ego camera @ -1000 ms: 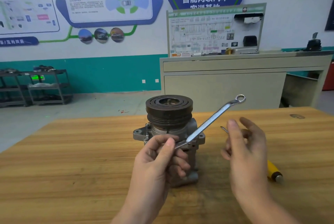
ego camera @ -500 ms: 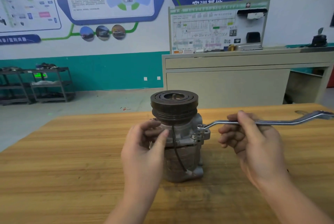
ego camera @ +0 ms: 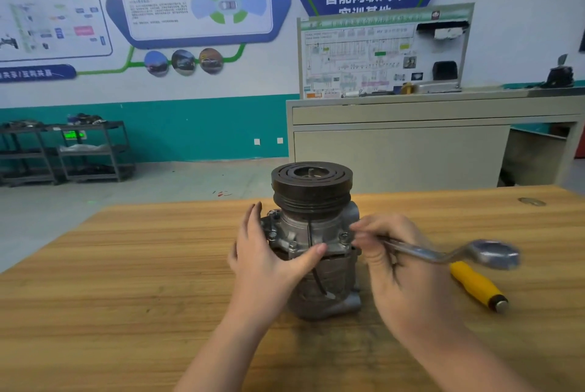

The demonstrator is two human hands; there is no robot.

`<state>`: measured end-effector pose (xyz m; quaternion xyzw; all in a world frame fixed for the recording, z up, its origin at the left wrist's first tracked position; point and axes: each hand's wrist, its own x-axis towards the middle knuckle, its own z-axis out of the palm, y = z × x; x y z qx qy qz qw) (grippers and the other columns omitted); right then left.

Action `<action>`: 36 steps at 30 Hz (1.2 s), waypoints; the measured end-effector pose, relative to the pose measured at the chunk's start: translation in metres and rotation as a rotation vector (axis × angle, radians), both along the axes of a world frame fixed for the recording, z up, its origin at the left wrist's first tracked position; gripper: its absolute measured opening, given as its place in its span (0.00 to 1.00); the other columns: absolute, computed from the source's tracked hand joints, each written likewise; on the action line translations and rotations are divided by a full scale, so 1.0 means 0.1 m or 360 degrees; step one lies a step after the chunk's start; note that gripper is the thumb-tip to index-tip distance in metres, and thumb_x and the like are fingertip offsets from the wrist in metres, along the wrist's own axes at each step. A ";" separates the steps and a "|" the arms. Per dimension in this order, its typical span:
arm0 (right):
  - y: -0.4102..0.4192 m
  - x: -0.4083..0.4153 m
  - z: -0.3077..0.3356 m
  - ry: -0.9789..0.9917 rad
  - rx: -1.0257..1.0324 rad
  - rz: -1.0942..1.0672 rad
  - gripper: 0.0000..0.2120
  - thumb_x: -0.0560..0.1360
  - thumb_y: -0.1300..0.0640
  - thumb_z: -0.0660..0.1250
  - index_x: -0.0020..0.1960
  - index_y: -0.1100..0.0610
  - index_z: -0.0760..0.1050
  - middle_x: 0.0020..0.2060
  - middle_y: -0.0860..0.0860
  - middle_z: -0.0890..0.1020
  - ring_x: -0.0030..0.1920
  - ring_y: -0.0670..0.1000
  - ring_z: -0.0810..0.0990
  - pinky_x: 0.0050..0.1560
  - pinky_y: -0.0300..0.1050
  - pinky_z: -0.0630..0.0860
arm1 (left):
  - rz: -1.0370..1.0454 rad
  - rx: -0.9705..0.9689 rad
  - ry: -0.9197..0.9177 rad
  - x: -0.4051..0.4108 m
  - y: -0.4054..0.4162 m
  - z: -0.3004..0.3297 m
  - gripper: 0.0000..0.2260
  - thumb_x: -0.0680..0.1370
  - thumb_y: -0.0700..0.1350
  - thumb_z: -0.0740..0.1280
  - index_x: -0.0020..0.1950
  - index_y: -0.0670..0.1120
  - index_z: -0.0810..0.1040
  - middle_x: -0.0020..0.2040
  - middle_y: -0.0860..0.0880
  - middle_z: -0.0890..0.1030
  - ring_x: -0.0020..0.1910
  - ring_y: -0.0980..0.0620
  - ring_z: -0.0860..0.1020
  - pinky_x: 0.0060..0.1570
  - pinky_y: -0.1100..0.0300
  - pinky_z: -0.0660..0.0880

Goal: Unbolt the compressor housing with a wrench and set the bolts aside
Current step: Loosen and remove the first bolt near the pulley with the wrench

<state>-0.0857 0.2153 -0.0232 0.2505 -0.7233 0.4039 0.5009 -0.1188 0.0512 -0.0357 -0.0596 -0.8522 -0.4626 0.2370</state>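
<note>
The grey compressor (ego camera: 311, 233) stands upright on the wooden table (ego camera: 126, 281), its dark pulley on top. Several bolts (ego camera: 292, 245) sit in the housing flange. My left hand (ego camera: 269, 262) holds the compressor's left side, thumb pressed across its front. My right hand (ego camera: 399, 274) grips the silver ring wrench (ego camera: 443, 254), whose near end is at the flange's right corner behind my fingers. Its free ring end points right and is blurred.
A yellow-handled screwdriver (ego camera: 478, 285) lies on the table right of my right hand. A small metal piece (ego camera: 531, 201) rests near the table's far right edge. A beige cabinet (ego camera: 402, 144) with a display board stands behind the table.
The wrench has swung toward me, its free end dropping from far right to near the yellow screwdriver. My right hand slid closer to the compressor. My left hand moved round the housing's left side.
</note>
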 end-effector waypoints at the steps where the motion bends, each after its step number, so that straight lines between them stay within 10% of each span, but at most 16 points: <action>1: -0.05 -0.01 -0.01 0.0062 0.0027 -0.0081 0.25 0.81 0.42 0.55 0.43 0.62 0.77 0.37 0.52 0.80 0.40 0.43 0.77 0.42 0.30 0.73 | -0.0031 0.0023 -0.0020 -0.02 -0.01 0.00 0.61 0.56 0.79 0.65 0.79 0.50 0.49 0.78 0.52 0.54 0.77 0.50 0.55 0.76 0.45 0.53; 7: -0.13 -0.09 -0.17 0.0268 -0.0281 0.0036 0.07 0.83 0.47 0.52 0.52 0.48 0.66 0.40 0.48 0.78 0.40 0.41 0.78 0.41 0.30 0.73 | -0.0150 0.0152 -0.0001 -0.04 0.02 -0.01 0.56 0.59 0.72 0.70 0.79 0.47 0.53 0.74 0.56 0.54 0.72 0.59 0.56 0.72 0.61 0.53; 11: -0.18 -0.20 -0.07 0.0083 -0.1066 0.0411 0.07 0.80 0.54 0.53 0.49 0.42 0.64 0.31 0.48 0.79 0.24 0.43 0.71 0.26 0.34 0.68 | -0.0230 0.0180 -0.0032 -0.12 -0.02 0.00 0.46 0.62 0.67 0.71 0.74 0.49 0.61 0.66 0.57 0.58 0.60 0.67 0.58 0.66 0.66 0.57; 17: 0.08 -0.58 0.19 -0.0913 -0.1859 0.0896 0.09 0.79 0.66 0.50 0.45 0.57 0.65 0.21 0.54 0.74 0.14 0.47 0.61 0.18 0.31 0.57 | -0.0289 0.0053 -0.0054 -0.23 -0.10 0.02 0.39 0.65 0.63 0.70 0.72 0.50 0.65 0.58 0.54 0.62 0.48 0.65 0.62 0.59 0.67 0.60; 20: 0.24 -0.65 0.27 -0.1512 -0.1890 0.1211 0.10 0.81 0.63 0.54 0.42 0.60 0.68 0.24 0.54 0.76 0.16 0.45 0.66 0.14 0.32 0.59 | -0.0320 0.0067 0.0082 -0.20 -0.11 -0.03 0.46 0.62 0.72 0.66 0.73 0.49 0.64 0.59 0.55 0.62 0.50 0.82 0.61 0.53 0.80 0.60; 24: 0.37 -0.56 0.27 -0.0984 -0.2293 0.1359 0.13 0.82 0.59 0.54 0.40 0.59 0.69 0.28 0.55 0.79 0.22 0.47 0.76 0.21 0.34 0.71 | -0.0339 0.0076 0.0134 -0.19 -0.15 -0.07 0.52 0.58 0.78 0.65 0.75 0.49 0.62 0.60 0.56 0.62 0.54 0.86 0.57 0.50 0.89 0.56; 36: 0.09 -0.24 -0.02 0.0194 -0.0262 0.0384 0.06 0.82 0.45 0.54 0.50 0.42 0.69 0.36 0.49 0.79 0.27 0.44 0.80 0.28 0.43 0.77 | -0.0078 0.0240 0.0327 -0.01 0.00 -0.10 0.54 0.57 0.79 0.63 0.74 0.47 0.61 0.59 0.55 0.65 0.53 0.69 0.65 0.51 0.88 0.56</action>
